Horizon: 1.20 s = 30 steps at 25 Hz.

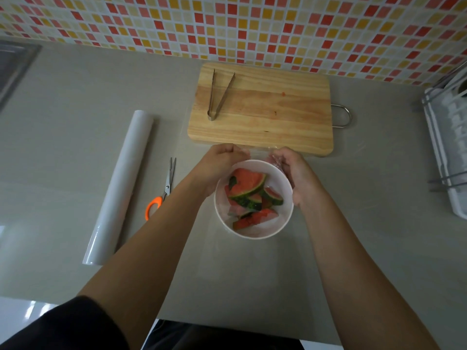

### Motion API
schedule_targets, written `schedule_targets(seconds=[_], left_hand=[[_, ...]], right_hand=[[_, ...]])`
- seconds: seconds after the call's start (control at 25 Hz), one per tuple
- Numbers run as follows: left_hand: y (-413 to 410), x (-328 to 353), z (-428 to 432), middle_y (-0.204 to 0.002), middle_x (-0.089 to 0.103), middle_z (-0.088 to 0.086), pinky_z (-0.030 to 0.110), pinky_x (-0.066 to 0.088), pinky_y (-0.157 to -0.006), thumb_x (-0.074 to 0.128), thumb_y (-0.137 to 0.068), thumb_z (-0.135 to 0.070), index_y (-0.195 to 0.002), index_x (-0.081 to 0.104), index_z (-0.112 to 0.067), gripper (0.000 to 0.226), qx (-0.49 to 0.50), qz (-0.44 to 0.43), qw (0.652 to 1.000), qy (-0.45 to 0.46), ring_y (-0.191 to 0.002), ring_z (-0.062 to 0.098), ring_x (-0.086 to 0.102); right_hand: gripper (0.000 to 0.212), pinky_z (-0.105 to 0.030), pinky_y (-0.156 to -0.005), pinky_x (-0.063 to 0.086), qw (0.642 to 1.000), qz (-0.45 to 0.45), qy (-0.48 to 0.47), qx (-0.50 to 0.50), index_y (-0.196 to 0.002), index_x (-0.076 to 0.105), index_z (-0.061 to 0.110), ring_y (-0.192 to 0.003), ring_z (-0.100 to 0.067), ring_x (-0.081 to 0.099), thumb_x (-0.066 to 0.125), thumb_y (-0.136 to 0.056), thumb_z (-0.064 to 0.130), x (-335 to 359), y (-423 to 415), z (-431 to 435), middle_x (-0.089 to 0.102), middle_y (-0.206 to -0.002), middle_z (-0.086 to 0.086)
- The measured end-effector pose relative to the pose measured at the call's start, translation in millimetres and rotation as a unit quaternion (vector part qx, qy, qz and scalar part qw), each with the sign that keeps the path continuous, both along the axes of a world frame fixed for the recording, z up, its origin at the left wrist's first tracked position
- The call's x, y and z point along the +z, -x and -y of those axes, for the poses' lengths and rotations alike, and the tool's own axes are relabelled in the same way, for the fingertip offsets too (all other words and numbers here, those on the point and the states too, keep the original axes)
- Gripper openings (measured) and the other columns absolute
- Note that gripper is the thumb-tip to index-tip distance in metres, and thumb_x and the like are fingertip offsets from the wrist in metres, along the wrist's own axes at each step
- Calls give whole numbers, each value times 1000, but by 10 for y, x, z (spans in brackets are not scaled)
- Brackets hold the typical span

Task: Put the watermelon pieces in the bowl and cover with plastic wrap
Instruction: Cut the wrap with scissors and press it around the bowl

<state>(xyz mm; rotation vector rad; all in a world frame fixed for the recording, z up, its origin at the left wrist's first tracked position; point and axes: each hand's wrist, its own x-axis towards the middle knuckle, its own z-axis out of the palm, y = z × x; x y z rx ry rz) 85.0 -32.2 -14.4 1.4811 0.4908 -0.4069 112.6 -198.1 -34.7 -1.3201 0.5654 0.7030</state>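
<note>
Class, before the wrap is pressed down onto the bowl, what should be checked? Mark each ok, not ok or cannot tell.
Watermelon pieces all in the bowl: ok.
Cutting board holds no pieces, only tongs: ok.
Left hand and right hand both grip the plastic wrap at the far rim: ok.
Wrap sealed round the whole rim: cannot tell.
Scissors and roll lie clear of the bowl: ok.

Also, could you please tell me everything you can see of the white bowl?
The white bowl is round, smooth and plain, plastic or ceramic by its look. It stands upright on the grey counter, just nearer than the wooden cutting board, and holds watermelon pieces with red flesh and green rind. Clear plastic wrap seems drawn over it. The left hand grips the wrap at the far left rim; the right hand curls round the right rim.
</note>
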Motion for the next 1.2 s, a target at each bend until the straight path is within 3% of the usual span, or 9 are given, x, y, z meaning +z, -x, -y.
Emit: schedule_targets(seconds=[0.08, 0.2, 0.36, 0.6, 0.76, 0.88, 0.96, 1.04, 1.2], left_hand=[[18, -5, 31, -85, 61, 11, 31, 49, -68, 58, -93, -20, -77, 58, -10, 19, -2, 9, 1000, -6, -75, 21, 57], [26, 1, 56, -86, 64, 8, 26, 52, -63, 53, -96, -24, -87, 59, -8, 20, 2, 8, 1000, -13, -73, 17, 59], [12, 7, 104, -74, 63, 4, 18, 50, -51, 53, -96, -21, -80, 55, -8, 20, 42, -2, 999, 14, -61, 13, 58], [21, -53, 125, -76, 65, 0, 18, 49, -52, 50, -97, -22, -72, 53, -15, 26, 71, 26, 997, 16, -59, 9, 56], [8, -71, 123, -71, 59, 3, 22, 47, -52, 55, -94, -24, -68, 54, -15, 27, 70, -5, 997, -31, -60, 14, 54], [1, -38, 114, -59, 57, 3, 18, 43, -44, 63, -87, -16, -65, 60, -11, 23, 76, -54, 994, -49, -53, 15, 54], [-3, 1, 124, -60, 60, 3, 15, 43, -41, 64, -84, -11, -76, 68, -4, 11, 71, -62, 994, -60, -53, 14, 57], [-22, 16, 134, -69, 64, 5, 15, 44, -41, 61, -85, -9, -93, 72, -1, 15, 82, -64, 993, -59, -59, 14, 59], [-85, -4, 156, -84, 63, 11, 23, 52, -59, 45, -86, 4, -104, 69, -3, 31, 100, -77, 990, -61, -78, 24, 60]], right_hand=[[11, -31, -62, 39, 999, 15, 13, 32, -63, 55, 15, -56, -19, 47, 64, -70, 15, -6, 1, 13, 49, -60, -3], [13, -30, -64, 47, 999, 33, -4, -35, -76, 58, 16, -56, -17, 58, 65, -78, 6, -30, -17, -4, 61, -62, -2], [14, -29, -61, 51, 992, 14, -67, -107, -89, 57, 18, -58, -11, 68, 65, -83, 9, -90, 4, 1, 72, -63, 3], [10, -33, -79, 53, 991, 87, 10, -103, -90, 62, 24, -88, -12, 69, 69, -82, 21, -168, 42, 10, 75, -87, 4], [3, -34, -74, 54, 994, 58, 21, -91, -85, 65, 21, -73, -13, 69, 67, -84, 19, -172, 0, 10, 75, -75, 4], [15, -34, -77, 55, 993, 33, 84, -81, -77, 68, 24, -75, -20, 67, 68, -80, 9, -176, -36, -19, 72, -82, -2], [28, -35, -85, 54, 988, 29, 126, -79, -76, 68, 27, -88, -24, 66, 59, -80, 1, -187, -45, -38, 71, -97, -4], [38, -39, -92, 52, 984, 36, 157, -78, -77, 66, 29, -98, -26, 64, 48, -79, -4, -182, -57, -52, 68, -110, -6], [48, -40, -94, 50, 984, 44, 163, -55, -79, 64, 29, -101, -26, 62, 36, -80, -10, -146, -69, -84, 67, -111, -7]])
